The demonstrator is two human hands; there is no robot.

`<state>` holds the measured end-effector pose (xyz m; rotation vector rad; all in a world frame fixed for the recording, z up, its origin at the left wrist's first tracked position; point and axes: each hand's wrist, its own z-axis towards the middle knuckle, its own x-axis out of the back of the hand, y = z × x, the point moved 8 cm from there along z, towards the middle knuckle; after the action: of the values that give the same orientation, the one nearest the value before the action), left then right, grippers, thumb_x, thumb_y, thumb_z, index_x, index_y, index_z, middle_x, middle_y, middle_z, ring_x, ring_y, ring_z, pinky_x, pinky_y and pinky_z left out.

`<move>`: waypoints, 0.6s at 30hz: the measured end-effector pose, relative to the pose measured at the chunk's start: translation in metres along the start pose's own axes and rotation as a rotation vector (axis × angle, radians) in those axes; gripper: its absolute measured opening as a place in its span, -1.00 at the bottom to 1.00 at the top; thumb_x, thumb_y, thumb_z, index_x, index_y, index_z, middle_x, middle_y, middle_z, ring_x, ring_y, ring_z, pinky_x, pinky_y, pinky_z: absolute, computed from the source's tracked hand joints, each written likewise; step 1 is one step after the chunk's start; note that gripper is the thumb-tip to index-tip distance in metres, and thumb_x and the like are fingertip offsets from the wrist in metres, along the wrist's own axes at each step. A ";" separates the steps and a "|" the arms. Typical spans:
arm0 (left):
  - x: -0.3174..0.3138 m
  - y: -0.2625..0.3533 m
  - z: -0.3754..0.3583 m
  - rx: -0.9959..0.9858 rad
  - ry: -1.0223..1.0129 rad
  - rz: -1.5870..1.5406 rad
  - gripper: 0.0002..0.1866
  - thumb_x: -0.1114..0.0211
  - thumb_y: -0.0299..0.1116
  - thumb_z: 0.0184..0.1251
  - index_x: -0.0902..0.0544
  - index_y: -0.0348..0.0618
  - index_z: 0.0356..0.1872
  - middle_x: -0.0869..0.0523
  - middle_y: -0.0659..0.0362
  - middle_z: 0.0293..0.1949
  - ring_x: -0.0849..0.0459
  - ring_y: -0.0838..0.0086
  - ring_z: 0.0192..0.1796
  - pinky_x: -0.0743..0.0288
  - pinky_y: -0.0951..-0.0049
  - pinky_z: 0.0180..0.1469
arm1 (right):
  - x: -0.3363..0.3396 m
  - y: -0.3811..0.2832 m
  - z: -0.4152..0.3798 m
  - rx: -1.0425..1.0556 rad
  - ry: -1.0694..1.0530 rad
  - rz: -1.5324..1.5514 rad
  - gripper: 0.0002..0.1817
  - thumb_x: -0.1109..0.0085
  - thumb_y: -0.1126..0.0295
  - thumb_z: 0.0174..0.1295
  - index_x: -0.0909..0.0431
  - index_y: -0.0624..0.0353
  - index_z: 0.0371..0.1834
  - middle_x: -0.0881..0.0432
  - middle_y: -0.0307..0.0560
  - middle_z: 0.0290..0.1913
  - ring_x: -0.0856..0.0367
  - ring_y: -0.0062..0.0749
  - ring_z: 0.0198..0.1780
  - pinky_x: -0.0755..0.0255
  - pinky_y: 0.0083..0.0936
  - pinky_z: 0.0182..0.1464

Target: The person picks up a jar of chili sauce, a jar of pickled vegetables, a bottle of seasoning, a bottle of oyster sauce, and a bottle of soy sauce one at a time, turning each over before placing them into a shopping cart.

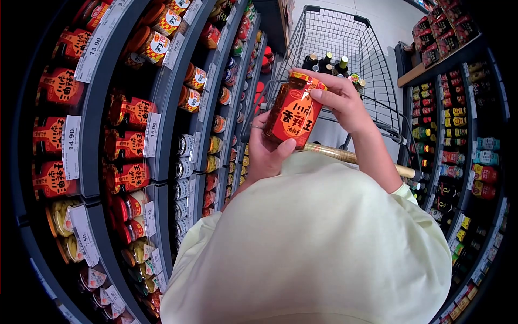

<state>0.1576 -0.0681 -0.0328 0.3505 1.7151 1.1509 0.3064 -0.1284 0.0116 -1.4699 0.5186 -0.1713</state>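
Note:
A glass jar of chili oil (294, 116) with a red-orange label and black Chinese characters is held up in front of my chest, tilted slightly. My left hand (265, 156) grips its lower part, thumb across the bottom of the label. Around the top, by the lid, my right hand (341, 100) is closed, its thumb on the front near the rim. Just beyond the jar stands a wire shopping cart (372, 48). Several dark bottles (325, 63) stand inside it, partly hidden by my right hand and the jar.
On the left, shelves hold similar red-labelled jars (127, 146) behind price tags (71, 146). Shelves of small bottles and jars (453, 121) line the right side. The cart's handle (337, 154) crosses in front of me. Red packages (445, 32) sit on a display at the upper right.

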 end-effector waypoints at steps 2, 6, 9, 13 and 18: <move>-0.003 0.005 -0.001 -0.050 -0.013 0.029 -0.20 -0.50 -0.41 0.12 -0.15 -0.28 0.29 -0.47 0.00 0.16 -0.52 0.41 0.20 -0.42 0.30 0.29 | 0.001 0.000 0.000 0.023 -0.004 0.021 -0.52 -0.14 0.36 0.28 -0.50 0.24 0.27 -0.68 -0.06 0.00 -0.58 -0.51 0.05 -0.40 -0.52 0.18; -0.008 0.010 -0.002 -0.122 -0.025 0.057 -0.17 -0.50 -0.45 0.10 -0.13 -0.27 0.30 -0.46 -0.02 0.18 -0.52 0.37 0.21 -0.44 0.28 0.28 | 0.005 0.003 0.001 0.078 -0.074 0.127 -0.47 -0.08 0.31 0.25 -0.48 0.27 0.29 -0.68 -0.10 -0.02 -0.55 -0.60 -0.09 -0.39 -0.66 0.03; -0.010 0.011 -0.003 -0.136 -0.039 0.114 -0.15 -0.50 -0.50 0.09 -0.12 -0.24 0.33 -0.44 -0.04 0.21 -0.52 0.33 0.23 -0.45 0.26 0.28 | 0.006 0.003 0.001 0.077 -0.095 0.166 -0.45 -0.05 0.28 0.23 -0.47 0.29 0.29 -0.69 -0.11 -0.03 -0.50 -0.66 -0.18 -0.34 -0.72 -0.07; -0.013 0.013 -0.005 -0.161 -0.054 0.130 -0.15 -0.48 -0.53 0.10 -0.10 -0.22 0.34 -0.43 -0.05 0.23 -0.52 0.31 0.25 -0.46 0.25 0.28 | 0.003 -0.001 0.000 0.114 -0.098 0.173 -0.44 -0.04 0.26 0.25 -0.46 0.34 0.29 -0.68 -0.04 0.02 -0.55 -0.60 -0.11 -0.37 -0.68 -0.01; -0.014 0.013 -0.004 -0.152 -0.053 0.108 -0.14 -0.47 -0.57 0.09 -0.10 -0.22 0.35 -0.44 -0.05 0.23 -0.52 0.31 0.25 -0.47 0.25 0.28 | -0.002 -0.009 -0.002 0.133 -0.124 0.207 -0.42 -0.03 0.23 0.28 -0.41 0.37 0.31 -0.62 0.07 0.13 -0.58 -0.38 0.12 -0.37 -0.50 0.22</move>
<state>0.1566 -0.0734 -0.0142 0.3798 1.5681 1.3305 0.3057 -0.1307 0.0209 -1.2797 0.5439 0.0480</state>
